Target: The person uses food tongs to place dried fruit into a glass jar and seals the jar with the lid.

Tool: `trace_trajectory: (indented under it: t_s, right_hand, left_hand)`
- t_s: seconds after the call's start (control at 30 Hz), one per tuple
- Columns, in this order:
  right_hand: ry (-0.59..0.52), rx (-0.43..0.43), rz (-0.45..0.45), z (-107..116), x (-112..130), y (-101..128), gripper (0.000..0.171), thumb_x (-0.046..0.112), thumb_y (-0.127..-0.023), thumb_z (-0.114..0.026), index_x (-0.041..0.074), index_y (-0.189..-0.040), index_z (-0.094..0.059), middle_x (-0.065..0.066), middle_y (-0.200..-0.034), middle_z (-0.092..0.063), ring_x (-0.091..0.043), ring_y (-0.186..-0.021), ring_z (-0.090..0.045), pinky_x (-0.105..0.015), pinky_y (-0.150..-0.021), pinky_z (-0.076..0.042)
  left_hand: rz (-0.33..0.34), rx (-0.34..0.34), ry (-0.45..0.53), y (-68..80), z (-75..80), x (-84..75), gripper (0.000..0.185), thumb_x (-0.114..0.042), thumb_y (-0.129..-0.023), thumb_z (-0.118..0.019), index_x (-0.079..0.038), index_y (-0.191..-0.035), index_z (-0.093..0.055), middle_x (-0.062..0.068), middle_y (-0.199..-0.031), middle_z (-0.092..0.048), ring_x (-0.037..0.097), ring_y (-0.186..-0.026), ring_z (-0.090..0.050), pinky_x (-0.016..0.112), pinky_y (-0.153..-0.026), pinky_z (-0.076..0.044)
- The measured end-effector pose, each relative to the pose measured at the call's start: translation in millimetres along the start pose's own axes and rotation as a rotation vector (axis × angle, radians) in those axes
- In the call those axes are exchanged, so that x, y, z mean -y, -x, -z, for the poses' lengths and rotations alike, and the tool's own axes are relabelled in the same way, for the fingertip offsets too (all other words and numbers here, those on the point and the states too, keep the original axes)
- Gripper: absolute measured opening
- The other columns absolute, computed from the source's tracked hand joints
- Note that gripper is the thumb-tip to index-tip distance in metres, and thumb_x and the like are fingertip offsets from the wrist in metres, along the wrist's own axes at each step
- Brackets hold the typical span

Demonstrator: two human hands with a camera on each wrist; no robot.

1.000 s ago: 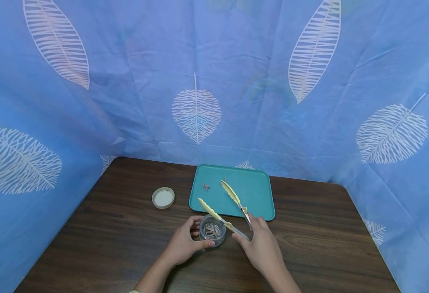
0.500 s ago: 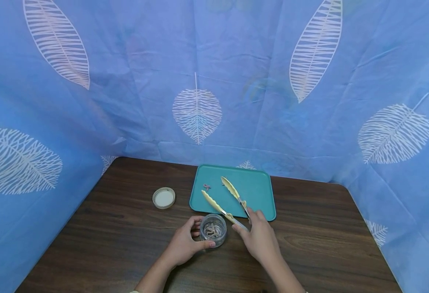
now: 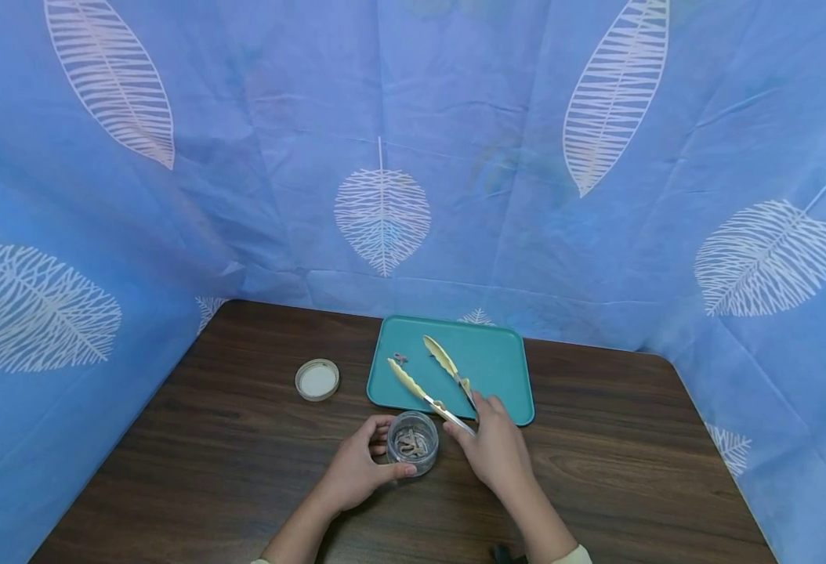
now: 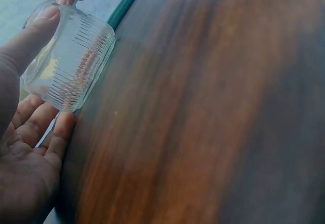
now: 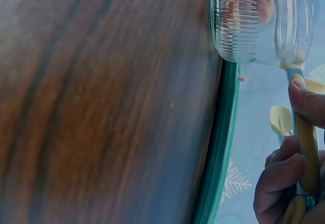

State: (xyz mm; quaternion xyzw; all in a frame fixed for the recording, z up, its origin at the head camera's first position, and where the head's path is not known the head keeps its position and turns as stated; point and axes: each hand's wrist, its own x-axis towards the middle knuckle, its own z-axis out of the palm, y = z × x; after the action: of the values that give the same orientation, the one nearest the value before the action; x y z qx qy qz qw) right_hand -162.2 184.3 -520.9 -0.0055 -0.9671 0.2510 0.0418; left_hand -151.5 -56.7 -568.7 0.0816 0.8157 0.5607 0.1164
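My left hand (image 3: 356, 468) holds a clear glass jar (image 3: 431, 460), thumb on the near side and fingers at the far left. Several small pinkish ribbon-shaped pieces (image 3: 411, 444) lie in it. In the left wrist view the ribbed jar (image 4: 71, 61) stands on the table. My right hand (image 3: 495, 448) grips metal tongs (image 3: 409, 381) with cream scalloped tips, spread apart over the tray's left half. Nothing shows between the tips. One pink ribbon piece (image 3: 400, 358) lies on the teal tray (image 3: 501, 376); another pink bit is partly hidden behind the far tip.
A round lid (image 3: 317, 381) with a white inside lies left of the tray on the dark wooden table (image 3: 244, 439). Blue leaf-patterned cloth (image 3: 279, 196) hangs behind and at both sides. A small dark object (image 3: 503, 553) shows at the bottom edge beside the right forearm.
The tongs have moved from above the jar forward over the tray, still spread. My right hand has shifted slightly forward with them. The left hand and jar have stayed in place.
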Motion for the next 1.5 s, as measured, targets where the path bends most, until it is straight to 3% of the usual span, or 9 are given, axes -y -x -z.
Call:
trace_trajectory:
  t_s: [0.3,0.77,1.07,1.3,1.5]
  right_hand:
    - [0.014,-0.002,0.019,-3.4,1.6,-10.3,0.076,0.039,-0.094,-0.086,-0.003,-0.152,-0.059,-0.016,-0.116,-0.068,-0.022,-0.090,-0.065,-0.040,-0.072,-0.055]
    - [0.022,0.043,-0.013,-13.8,3.0,-24.5,0.074,0.041,-0.098,-0.082,-0.001,-0.154,-0.058,-0.019,-0.129,-0.068,-0.036,-0.110,-0.072,-0.052,-0.089,-0.062]
    - [0.045,0.039,-0.001,-16.2,2.3,-29.6,0.073,0.040,-0.097,-0.083,-0.003,-0.152,-0.059,-0.020,-0.128,-0.068,-0.034,-0.099,-0.072,-0.049,-0.080,-0.061]
    - [0.051,0.048,-0.007,-23.5,-0.2,-32.8,0.067,0.040,-0.097,-0.083,-0.002,-0.147,-0.064,-0.020,-0.128,-0.071,-0.038,-0.108,-0.073,-0.053,-0.089,-0.063]
    - [0.067,0.049,0.016,-24.1,1.5,-33.7,0.061,0.037,-0.098,-0.082,0.000,-0.144,-0.068,-0.016,-0.115,-0.073,-0.033,-0.100,-0.073,-0.049,-0.083,-0.062]
  left_hand:
    - [-0.004,0.003,-0.005,-2.1,1.1,1.7,0.078,-0.037,-0.085,-0.096,-0.015,-0.149,-0.058,0.009,-0.140,-0.068,0.025,-0.126,-0.066,0.041,-0.105,-0.058]
    - [-0.006,0.005,-0.009,-3.2,0.6,5.3,0.079,-0.040,-0.084,-0.096,-0.016,-0.149,-0.058,0.008,-0.140,-0.069,0.023,-0.126,-0.066,0.037,-0.104,-0.058]
    - [-0.022,0.002,-0.020,-2.8,1.7,3.5,0.080,-0.041,-0.085,-0.095,-0.014,-0.149,-0.057,0.010,-0.140,-0.069,0.026,-0.126,-0.067,0.038,-0.104,-0.059]
    - [-0.010,0.006,-0.006,-3.3,1.5,4.9,0.080,-0.041,-0.084,-0.096,-0.015,-0.150,-0.058,0.009,-0.140,-0.069,0.025,-0.126,-0.066,0.038,-0.104,-0.058]
    - [-0.014,0.004,-0.001,-2.8,1.5,4.8,0.079,-0.039,-0.084,-0.096,-0.015,-0.149,-0.058,0.009,-0.140,-0.069,0.025,-0.127,-0.066,0.038,-0.104,-0.058]
